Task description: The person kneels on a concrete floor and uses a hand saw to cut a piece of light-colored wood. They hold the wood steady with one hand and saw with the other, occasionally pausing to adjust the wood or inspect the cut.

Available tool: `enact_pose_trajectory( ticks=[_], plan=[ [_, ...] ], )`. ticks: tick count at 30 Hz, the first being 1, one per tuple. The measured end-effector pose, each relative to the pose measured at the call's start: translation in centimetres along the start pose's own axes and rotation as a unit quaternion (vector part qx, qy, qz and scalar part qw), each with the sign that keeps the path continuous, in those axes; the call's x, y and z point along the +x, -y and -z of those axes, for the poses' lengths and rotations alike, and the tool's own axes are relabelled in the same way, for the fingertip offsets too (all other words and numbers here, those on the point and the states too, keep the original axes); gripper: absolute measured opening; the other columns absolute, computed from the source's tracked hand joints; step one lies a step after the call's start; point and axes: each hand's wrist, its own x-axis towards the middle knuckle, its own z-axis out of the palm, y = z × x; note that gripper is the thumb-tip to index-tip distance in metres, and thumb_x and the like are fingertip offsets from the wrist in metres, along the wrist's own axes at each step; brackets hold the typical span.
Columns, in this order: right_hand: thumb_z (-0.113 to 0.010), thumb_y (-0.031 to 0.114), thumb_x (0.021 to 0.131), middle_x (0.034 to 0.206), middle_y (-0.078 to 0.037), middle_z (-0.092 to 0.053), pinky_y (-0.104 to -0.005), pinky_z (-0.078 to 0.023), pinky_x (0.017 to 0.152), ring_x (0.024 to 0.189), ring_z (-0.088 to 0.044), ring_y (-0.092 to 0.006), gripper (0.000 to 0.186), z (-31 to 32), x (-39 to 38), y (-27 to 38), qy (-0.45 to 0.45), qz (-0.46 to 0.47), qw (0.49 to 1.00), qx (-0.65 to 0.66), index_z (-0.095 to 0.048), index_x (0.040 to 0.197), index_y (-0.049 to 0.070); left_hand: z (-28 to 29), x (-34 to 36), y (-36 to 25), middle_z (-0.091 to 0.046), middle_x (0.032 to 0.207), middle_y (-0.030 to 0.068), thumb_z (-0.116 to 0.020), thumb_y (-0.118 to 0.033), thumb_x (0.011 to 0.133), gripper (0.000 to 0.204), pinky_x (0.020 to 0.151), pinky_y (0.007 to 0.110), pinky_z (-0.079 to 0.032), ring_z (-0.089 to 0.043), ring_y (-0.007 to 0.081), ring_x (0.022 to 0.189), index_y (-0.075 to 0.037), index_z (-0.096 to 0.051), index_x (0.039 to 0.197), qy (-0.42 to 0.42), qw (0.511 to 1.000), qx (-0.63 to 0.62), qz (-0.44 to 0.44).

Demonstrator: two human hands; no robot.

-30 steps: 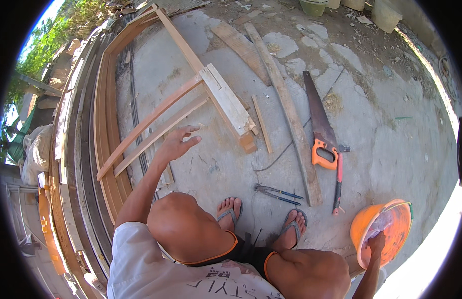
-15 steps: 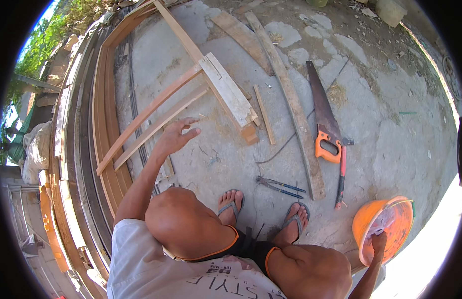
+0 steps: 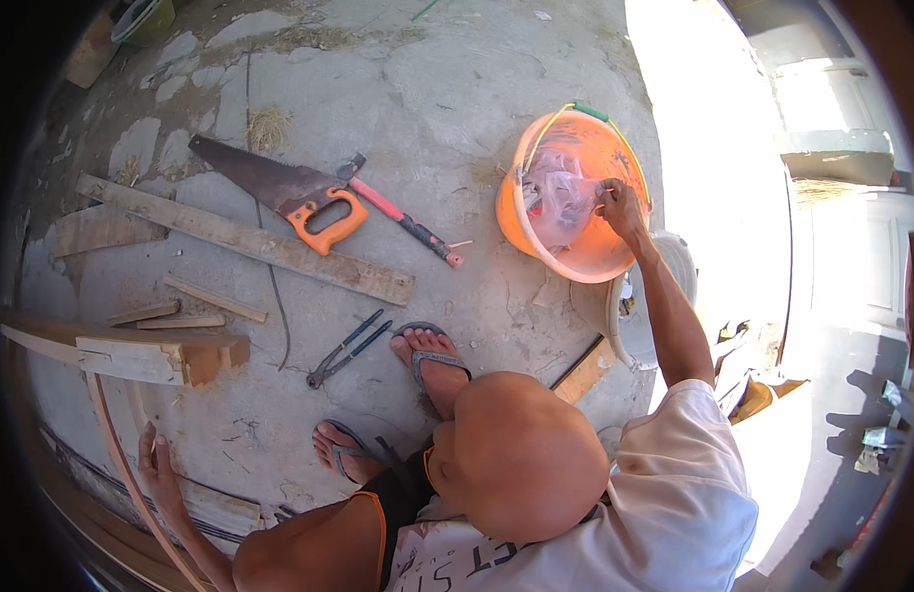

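Note:
My right hand (image 3: 620, 209) reaches into an orange bucket (image 3: 516, 219) with a green-gripped handle, fingers pinched on a clear plastic bag (image 3: 567, 185); what the bag holds is hard to make out. My left hand (image 3: 161, 464) is low at the left with fingers apart, beside the wooden frame (image 3: 133, 347). On the concrete lie a saw with an orange handle (image 3: 324, 225), a hammer with a red handle (image 3: 383, 202) and blue-handled pincers (image 3: 348, 350), all left of the bucket and untouched.
A long board (image 3: 279, 257), short wooden strips (image 3: 215, 296) and a cable lie at the left. A pale container (image 3: 664, 296) stands behind my right arm, with a board (image 3: 590, 375) near it. Green containers (image 3: 141, 25) sit far upper left; sunlit ground (image 3: 713, 118) lies at the right.
My view has swung right toward the bucket, so saw, hammer and frame appear further left. My right hand stays in the bucket, now pinching the bag visibly; my left hand remains open by the frame.

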Motion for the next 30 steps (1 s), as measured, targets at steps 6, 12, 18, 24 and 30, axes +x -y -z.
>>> enact_pose_trajectory(
  ticks=[6, 12, 18, 24, 30],
  plan=[
    [-0.054, 0.012, 0.104, 0.083, -0.009, -0.072, -0.0328, -0.056, 0.064, 0.071, -0.070, -0.0150, 0.021, -0.3, -0.8, -0.4, 0.058, -0.028, 0.997, -0.043, -0.067, 0.113, -0.002, 0.7, 0.6, -2.0, -0.059, 0.150, 0.0238, -0.060, -0.035, 0.109, 0.058, 0.118, 0.042, -0.041, -0.055, 0.0322, 0.139, 0.006, -0.056, 0.149, 0.009, 0.999, 0.028, -0.022],
    [-0.056, 0.017, 0.100, 0.101, -0.013, -0.077, -0.0399, -0.057, 0.091, 0.102, -0.074, -0.0243, 0.025, -0.2, -1.7, 4.7, 0.065, 0.127, 0.951, -0.274, -0.074, 0.112, 0.003, 1.6, 0.3, -3.2, -0.058, 0.152, 0.0221, -0.057, -0.034, 0.111, 0.057, 0.116, 0.042, -0.043, -0.054, 0.0323, 0.141, 0.006, -0.052, 0.152, 0.028, 0.997, 0.073, -0.010],
    [-0.062, 0.028, 0.099, 0.110, -0.018, -0.078, -0.0443, -0.059, 0.092, 0.107, -0.075, -0.0321, 0.030, -2.9, -1.4, 10.1, 0.225, 0.042, 0.971, -0.061, -0.078, 0.108, 0.005, 1.8, 0.8, -4.6, -0.061, 0.147, 0.0255, -0.057, -0.037, 0.109, 0.058, 0.113, 0.044, -0.046, -0.059, 0.0354, 0.135, 0.006, -0.056, 0.149, 0.033, 0.992, 0.122, -0.013],
    [-0.070, 0.036, 0.094, 0.105, -0.016, -0.079, -0.0466, -0.061, 0.086, 0.102, -0.077, -0.0320, 0.032, -4.7, -2.2, 2.3, 0.220, 0.034, 0.852, -0.474, -0.081, 0.107, 0.009, 2.8, -0.6, -1.7, -0.061, 0.147, 0.0237, -0.056, -0.036, 0.109, 0.055, 0.109, 0.043, -0.049, -0.061, 0.0353, 0.133, 0.003, -0.059, 0.148, -0.003, 0.989, 0.149, 0.023],
    [-0.070, 0.028, 0.092, 0.097, -0.017, -0.079, -0.0475, -0.061, 0.084, 0.095, -0.077, -0.0333, 0.024, -5.6, -3.9, 6.2, 0.124, 0.114, 0.880, -0.444, -0.082, 0.100, 0.009, 2.8, -1.4, -0.7, -0.063, 0.145, 0.0230, -0.056, -0.038, 0.108, 0.057, 0.107, 0.044, -0.050, -0.063, 0.0346, 0.129, 0.003, -0.059, 0.148, -0.013, 0.986, 0.161, 0.038]
  ],
)
